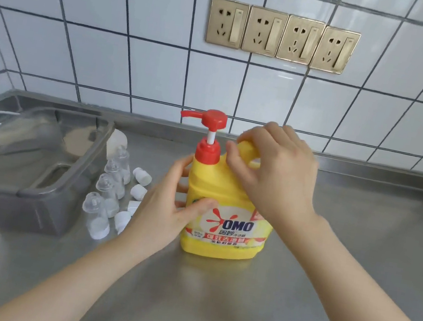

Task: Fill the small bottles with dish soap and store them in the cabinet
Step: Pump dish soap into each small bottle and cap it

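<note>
Brushed stainless-steel counter [300, 261] beneath glossy white wall tiles [137, 62] with dark grout. Smoky translucent plastic bin [34, 166], rectangular, at left. Yellow dish soap jug [225, 219], upright at centre, red pump head [213, 119] raised; left hand [167, 209] gripping its body, right hand [276, 171] curled over its moulded handle. Clear small bottles [110, 185] clustered beside the bin, uncapped. White caps [142, 176] loose nearby.

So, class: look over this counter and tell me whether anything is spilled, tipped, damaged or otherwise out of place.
Nothing looks spilled or damaged. The yellow soap bottle stands upright on the steel counter, held by the left hand and right hand. The small clear bottles stand uncapped, with their white caps scattered loose beside them, as expected before filling.
</note>
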Motion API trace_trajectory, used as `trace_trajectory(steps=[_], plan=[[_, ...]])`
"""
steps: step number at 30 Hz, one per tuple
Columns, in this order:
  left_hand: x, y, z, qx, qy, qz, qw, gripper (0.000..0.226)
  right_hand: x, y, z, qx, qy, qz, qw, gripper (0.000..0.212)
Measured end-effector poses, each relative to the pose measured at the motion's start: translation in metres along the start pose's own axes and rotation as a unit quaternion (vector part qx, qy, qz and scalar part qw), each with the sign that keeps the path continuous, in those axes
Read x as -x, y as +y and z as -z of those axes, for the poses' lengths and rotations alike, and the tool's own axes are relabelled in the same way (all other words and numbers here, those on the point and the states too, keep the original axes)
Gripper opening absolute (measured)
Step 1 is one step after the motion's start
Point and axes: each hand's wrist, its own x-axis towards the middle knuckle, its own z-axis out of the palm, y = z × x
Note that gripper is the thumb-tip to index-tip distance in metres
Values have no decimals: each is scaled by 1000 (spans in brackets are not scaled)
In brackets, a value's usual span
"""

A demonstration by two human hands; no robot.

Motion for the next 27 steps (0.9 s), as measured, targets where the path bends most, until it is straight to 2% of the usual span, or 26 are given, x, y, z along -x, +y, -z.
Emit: trace_trajectory(steps=[4, 8, 13, 16, 19, 21, 24, 27], plan=[[4, 10, 0, -54, -5, 0, 999, 66, -1, -2, -3, 33, -5, -6, 999, 39], [27, 12, 11, -153, 10, 14, 988, 65, -1, -5, 8, 49, -58, -17, 997, 46], [77, 15, 38, -220, 204, 7, 954, 34, -9, -9, 20, 45, -158, -33, 986, 47], [98, -5, 55, -233, 269, 33, 934, 27, -9, -15, 31, -36, -172, -27, 984, 44], [102, -31, 65, -252, 280, 93, 922, 31, -13, -26, 38, -131, -164, -33, 977, 49], [99, -39, 66, -254, 272, 133, 918, 43, -17, -33, 39, -158, -165, -33, 973, 48], [90, -48, 65, -244, 257, 152, 923, 55, -23, -37, 39, -177, -168, -40, 969, 41], [80, -54, 64, -243, 249, 169, 922, 54, -28, -38, 37, -197, -171, -54, 964, 33]])
